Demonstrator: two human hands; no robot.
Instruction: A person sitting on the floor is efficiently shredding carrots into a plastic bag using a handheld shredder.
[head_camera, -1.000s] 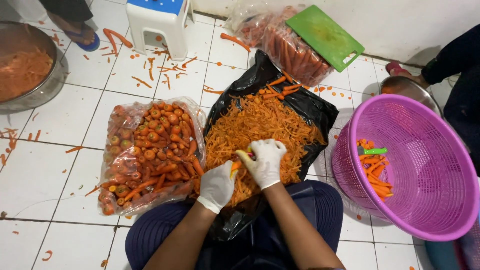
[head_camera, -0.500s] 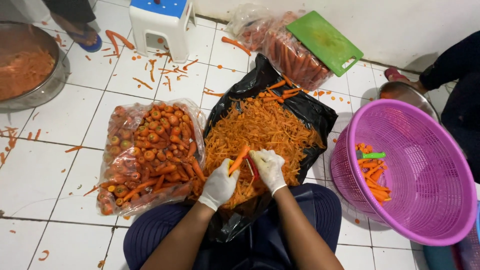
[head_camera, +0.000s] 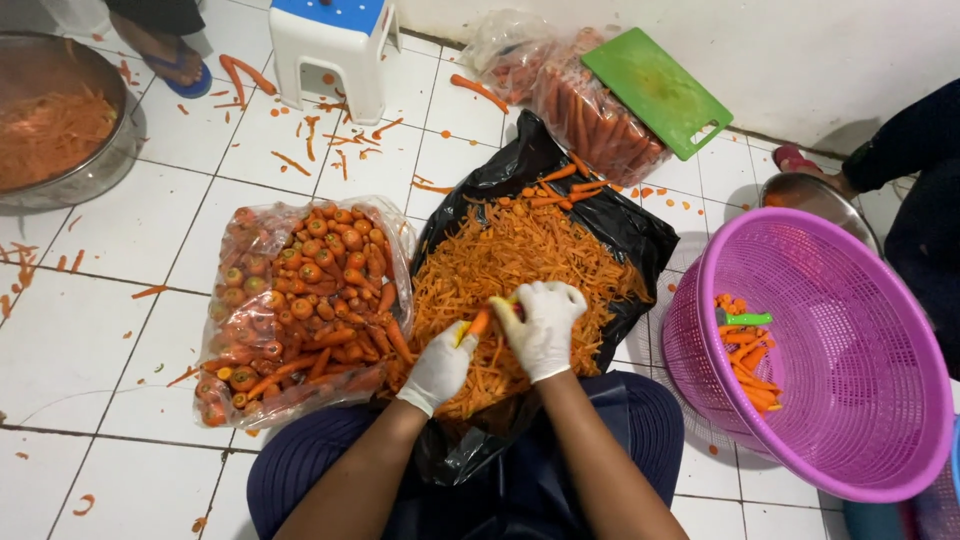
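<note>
1. A carrot (head_camera: 479, 322) is held between both gloved hands over a heap of peelings (head_camera: 520, 260). The left hand (head_camera: 440, 365) is closed around the lower end of the carrot; the right hand (head_camera: 543, 325) is curled over its upper end. Whether a peeler is gripped in the right hand cannot be told, as the fingers hide it.

2. Progress is judged as early to middle. A thick layer of peelings has been built up on the black plastic sheet (head_camera: 640, 225), yet only a small number of peeled carrots (head_camera: 750, 355) is lying in the pink basket (head_camera: 880, 300).

3. The remaining work is judged as large. The clear bag (head_camera: 300, 300) just to the left of the hands is packed with unpeeled carrots, and a second bag of carrots (head_camera: 590, 110) is lying near the wall, partly covered by a green cutting board (head_camera: 655, 90).

4. A green-handled tool (head_camera: 748, 319) is resting in the pink basket on top of the carrots.

5. A metal bowl (head_camera: 95, 170) at the far left is filled with orange shreds.

6. A white and blue stool (head_camera: 325, 50) is standing on the tiled floor (head_camera: 90, 330), with scraps scattered around it.
</note>
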